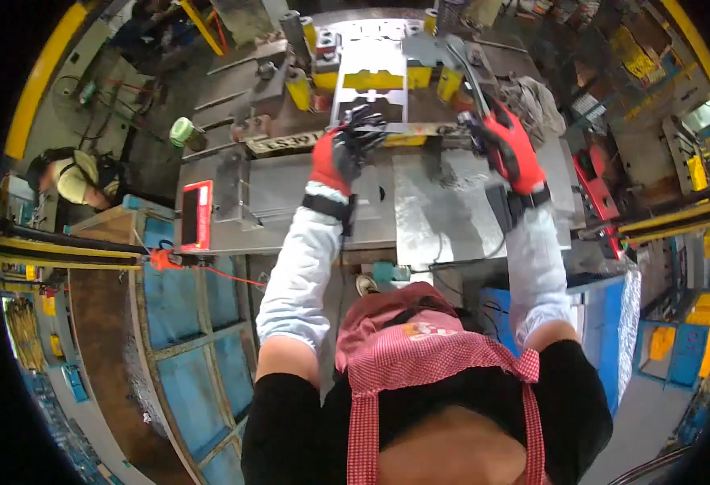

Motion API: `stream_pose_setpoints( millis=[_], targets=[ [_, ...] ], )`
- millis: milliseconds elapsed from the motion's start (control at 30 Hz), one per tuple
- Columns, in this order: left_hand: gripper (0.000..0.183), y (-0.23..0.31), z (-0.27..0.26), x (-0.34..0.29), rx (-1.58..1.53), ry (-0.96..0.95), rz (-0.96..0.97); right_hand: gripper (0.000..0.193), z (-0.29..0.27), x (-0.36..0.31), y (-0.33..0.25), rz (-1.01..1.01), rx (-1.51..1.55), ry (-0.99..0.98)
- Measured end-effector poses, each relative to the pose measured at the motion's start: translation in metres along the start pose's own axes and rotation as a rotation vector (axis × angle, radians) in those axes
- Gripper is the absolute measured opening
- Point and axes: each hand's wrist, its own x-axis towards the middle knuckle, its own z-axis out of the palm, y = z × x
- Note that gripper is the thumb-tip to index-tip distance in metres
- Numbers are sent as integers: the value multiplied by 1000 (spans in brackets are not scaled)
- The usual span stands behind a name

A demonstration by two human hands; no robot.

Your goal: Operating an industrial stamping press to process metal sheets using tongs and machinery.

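A bright metal strip (371, 58) with cut-outs lies lengthwise in a press die with yellow blocks (298, 89). My left hand (345, 149), in a red and black glove, is at the strip's near left corner. Its black fingers look stretched out and apart, though slightly blurred; whether they touch the strip I cannot tell. To the right of the die, my right hand (507, 147), gloved alike, is closed around the near end of a long, thin grey metal tool (474, 79). That tool points away from me and leans left; its lower end is hidden in the glove.
A steel plate (452, 214) lies on the bench in front of me. Left of it is a red-framed device (196, 215). A grey rag (537, 105) sits right of the die. Yellow rails (678, 212) flank both sides. At far left is another person (80, 178).
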Motion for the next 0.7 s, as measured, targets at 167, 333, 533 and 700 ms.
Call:
stream_pose_setpoints(
  millis=[167,333,533,700],
  targets=[
    [39,18,31,-62,-8,195,-45,50,-57,-105,65,281,160,120],
    [21,14,-28,-186,1640,93,363,43,-75,-117,149,422,262,153],
    [13,55,26,-326,1506,474,228,15,-73,-132,150,354,-17,288],
    [18,87,58,-512,1487,1025,98,20,-87,-129,154,407,-85,253]
  ],
)
